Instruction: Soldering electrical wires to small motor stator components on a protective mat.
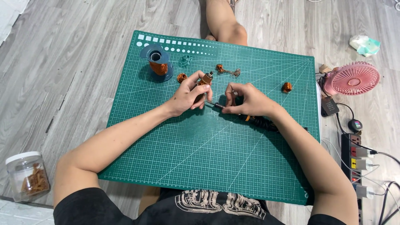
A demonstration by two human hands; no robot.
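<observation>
Nearest, a clear jar (27,175) on the floor holds brownish pieces. Mid-mat (200,154), right hand (250,101) fingers clenched around a dark-tipped tool (219,106), left hand (188,96) fingers grasping a copper-wound coil (206,78). Beyond, a blue spool (157,62) stands with copper wire around it, small coils nearby.

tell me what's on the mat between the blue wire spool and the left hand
In the head view, one small copper coil lies on the green cutting mat between the blue wire spool and the left hand.
</observation>
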